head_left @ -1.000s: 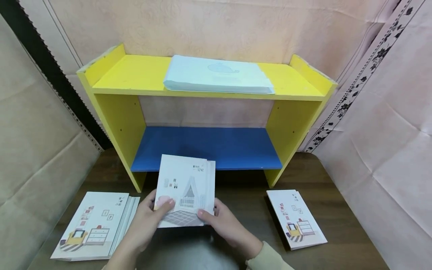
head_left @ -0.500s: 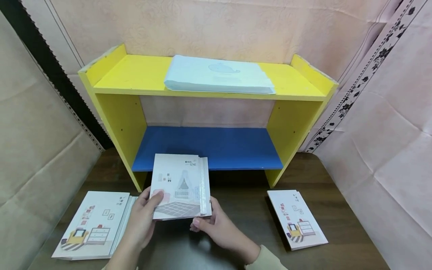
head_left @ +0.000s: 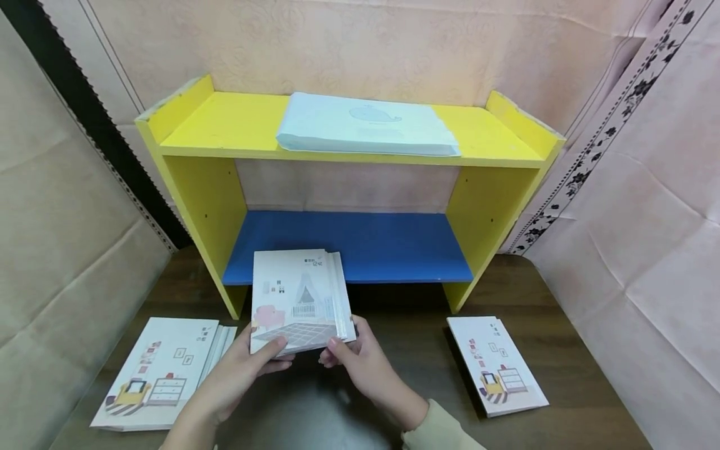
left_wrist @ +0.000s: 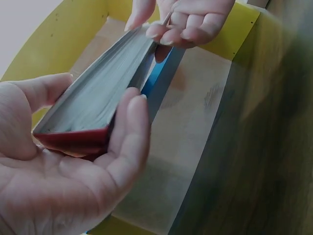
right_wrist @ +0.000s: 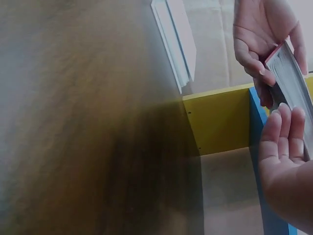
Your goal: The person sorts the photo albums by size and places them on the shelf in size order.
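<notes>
A person's left hand [head_left: 242, 369] and right hand [head_left: 365, 372] together hold a thick, rectangular stack of white-covered paper books [head_left: 295, 300], gripping its lower corners with thumbs on the cover and fingers curled underneath. It is raised above the dark brown wooden desk [head_left: 315, 409], in front of the yellow wooden bookcase [head_left: 205, 206]; in the head view its top overlaps the front edge of the blue board shelf [head_left: 349, 244], and contact cannot be told. Its cover bears a grey tower, a pink blot, a grid pattern and small dark characters, too small to read surely.

Near the desk's front left corner lies a white-covered book stack [head_left: 152, 375], with red characters down its cover, dark ones at upper right, and a drawn yellow chair and drawers. A narrower white-covered stack [head_left: 497, 369] with a similar design lies toward the desk's right edge; its lettering is illegible. On the bookcase's top board, reaching its front edge, rests a flat pale-blue package [head_left: 368, 128] printed with a whale outline.
</notes>
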`<state>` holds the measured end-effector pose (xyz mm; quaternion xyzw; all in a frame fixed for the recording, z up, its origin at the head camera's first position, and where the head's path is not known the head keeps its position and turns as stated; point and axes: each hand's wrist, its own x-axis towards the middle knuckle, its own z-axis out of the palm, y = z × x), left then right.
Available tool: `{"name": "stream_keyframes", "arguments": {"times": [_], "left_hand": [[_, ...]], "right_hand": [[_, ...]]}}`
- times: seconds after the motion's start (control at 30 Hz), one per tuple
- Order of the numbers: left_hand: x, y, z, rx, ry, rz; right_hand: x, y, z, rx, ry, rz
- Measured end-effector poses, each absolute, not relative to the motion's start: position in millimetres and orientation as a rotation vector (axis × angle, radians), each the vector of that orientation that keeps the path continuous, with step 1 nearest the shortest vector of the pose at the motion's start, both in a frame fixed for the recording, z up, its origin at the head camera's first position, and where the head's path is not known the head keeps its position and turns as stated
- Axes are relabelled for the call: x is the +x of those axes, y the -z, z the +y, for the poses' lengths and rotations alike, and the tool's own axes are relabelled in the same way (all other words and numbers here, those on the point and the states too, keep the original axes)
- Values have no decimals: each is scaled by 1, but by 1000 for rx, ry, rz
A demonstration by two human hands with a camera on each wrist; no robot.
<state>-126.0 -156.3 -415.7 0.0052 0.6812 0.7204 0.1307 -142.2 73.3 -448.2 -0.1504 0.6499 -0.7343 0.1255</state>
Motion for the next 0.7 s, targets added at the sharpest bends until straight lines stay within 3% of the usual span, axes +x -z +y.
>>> {"name": "stream_keyframes", "arguments": {"times": [0.7], "left_hand": [[-168, 418, -187, -74, -2416, 1921]], "right_hand": [[-193, 418, 17, -190, 2112, 1902]]}}
